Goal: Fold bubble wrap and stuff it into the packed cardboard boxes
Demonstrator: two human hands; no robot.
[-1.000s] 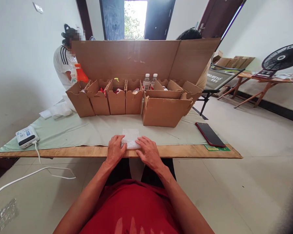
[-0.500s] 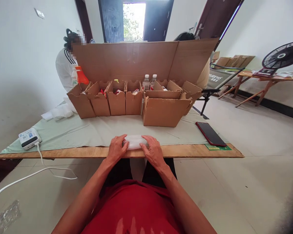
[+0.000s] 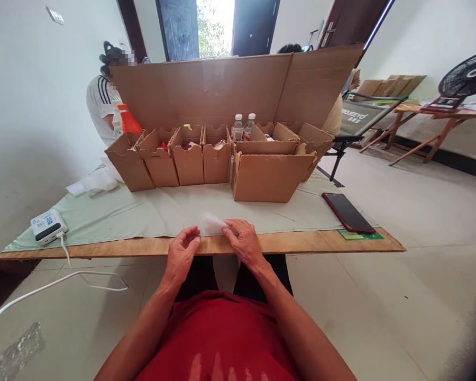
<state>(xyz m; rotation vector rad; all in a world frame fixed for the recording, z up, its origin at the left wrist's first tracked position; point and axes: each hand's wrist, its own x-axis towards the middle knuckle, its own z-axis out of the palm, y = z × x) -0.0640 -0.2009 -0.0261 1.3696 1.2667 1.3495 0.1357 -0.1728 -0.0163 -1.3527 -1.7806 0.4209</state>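
Note:
My right hand (image 3: 241, 241) rests at the table's near edge and pinches a small folded piece of white bubble wrap (image 3: 213, 223), which looks blurred. My left hand (image 3: 181, 253) hovers just in front of the wooden edge, palm turned up, fingers loosely curled and apart, holding nothing. The bubble wrap lies on the pale green cloth (image 3: 150, 211) that covers the wooden table (image 3: 309, 242).
A row of open cardboard boxes (image 3: 188, 159) and a larger box (image 3: 267, 174) stand mid-table before a tall cardboard screen (image 3: 230, 87). A red phone (image 3: 347, 212) lies right, a white power bank (image 3: 46, 226) with cable left. People stand behind the screen. A fan (image 3: 466, 79) sits far right.
Both hands were pressing on the bubble wrap. It has gone from a flat sheet to a small wad, and my left hand has let go and drawn back off the table.

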